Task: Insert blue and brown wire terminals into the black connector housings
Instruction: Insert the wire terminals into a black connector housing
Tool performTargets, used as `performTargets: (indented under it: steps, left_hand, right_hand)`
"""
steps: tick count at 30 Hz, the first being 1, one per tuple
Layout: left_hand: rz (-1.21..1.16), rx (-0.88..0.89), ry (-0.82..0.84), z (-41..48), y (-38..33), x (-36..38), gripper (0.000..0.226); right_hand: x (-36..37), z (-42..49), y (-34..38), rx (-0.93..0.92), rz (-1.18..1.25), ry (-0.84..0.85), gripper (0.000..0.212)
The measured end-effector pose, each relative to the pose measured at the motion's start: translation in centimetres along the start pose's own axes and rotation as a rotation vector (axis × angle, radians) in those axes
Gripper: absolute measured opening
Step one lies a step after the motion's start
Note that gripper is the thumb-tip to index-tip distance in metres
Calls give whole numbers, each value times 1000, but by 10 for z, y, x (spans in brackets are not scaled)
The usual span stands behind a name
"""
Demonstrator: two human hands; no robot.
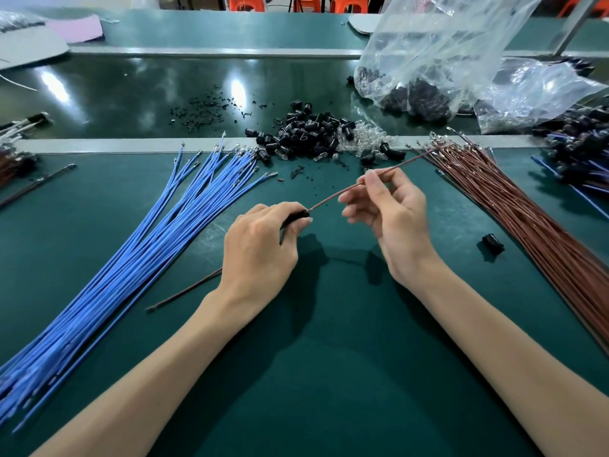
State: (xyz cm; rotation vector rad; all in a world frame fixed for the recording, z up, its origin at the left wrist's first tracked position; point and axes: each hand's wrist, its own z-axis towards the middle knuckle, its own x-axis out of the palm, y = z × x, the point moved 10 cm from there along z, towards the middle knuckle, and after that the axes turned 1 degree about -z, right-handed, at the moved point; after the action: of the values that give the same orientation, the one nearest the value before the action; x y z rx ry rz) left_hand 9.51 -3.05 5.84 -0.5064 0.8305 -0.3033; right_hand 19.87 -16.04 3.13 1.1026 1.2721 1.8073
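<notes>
My left hand grips a black connector housing above the green mat. A brown wire runs from the housing's end up and to the right. My right hand pinches that wire between thumb and forefinger, with the other fingers spread. The wire's far end reaches toward the brown wire bundle fanned out on the right. A blue wire bundle lies fanned out on the left. A heap of black housings sits at the mat's far edge.
One loose black housing lies right of my right hand. A stray brown wire lies under my left wrist. Clear plastic bags of parts stand at the back right. Finished wire assemblies pile at the far right edge.
</notes>
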Motion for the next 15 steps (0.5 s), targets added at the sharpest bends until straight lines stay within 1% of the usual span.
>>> performTargets:
  steps: [1, 2, 4, 5, 6, 8, 10, 12, 14, 15]
  left_hand:
    - [-24, 16, 7, 0, -3, 1, 10]
    - [-43, 36, 17, -1, -7, 2, 10]
    - [-71, 47, 18, -1, -8, 3, 10]
    - [-94, 23, 5, 0, -4, 1, 11]
    - [-121, -17, -21, 2, 2, -2, 11]
    - [-151, -117, -105, 3, 15, -12, 9]
    - [-173, -222, -210, 2, 27, -21, 8]
    - [-200, -298, -298, -1, 37, -29, 8]
    - [-226, -348, -346, -4, 44, -34, 7]
    - [-235, -364, -355, -4, 47, -35, 4]
  right_hand:
    - [-3, 0, 2, -30, -95, -13, 15]
    - [1, -1, 2, -54, -207, 21, 17]
    - [21, -8, -4, -61, -361, 205, 15]
    - [32, -12, -8, -48, -381, 301, 19]
    - [41, -14, -10, -32, -394, 370, 27]
    - [55, -4, -10, -54, -488, 391, 39]
    - [72, 14, -9, -109, -572, 341, 35]
    - [99, 30, -10, -166, -659, 360, 30]
    - [129, 39, -24, -228, -901, 509, 29]
    - [137, 42, -36, -229, -1031, 584, 20]
